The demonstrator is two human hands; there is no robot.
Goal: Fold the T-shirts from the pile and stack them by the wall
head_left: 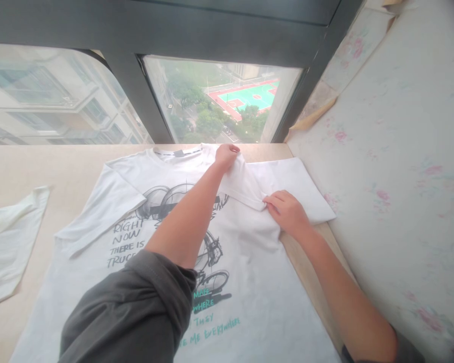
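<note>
While L hand (227,157) grips white tee (249,272) nr collar (179,154), R hand (286,209) pinches sleeve hem (249,202), tee lying lengthwise twd window (196,101).

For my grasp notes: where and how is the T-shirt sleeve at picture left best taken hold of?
Probably the sleeve is best pinched by its hem, at the corner over the black print, coming from above on the print's side. It lies flat, folded inward across the T-shirt, leaving that hem on top; its outer edge looks folded.
</note>
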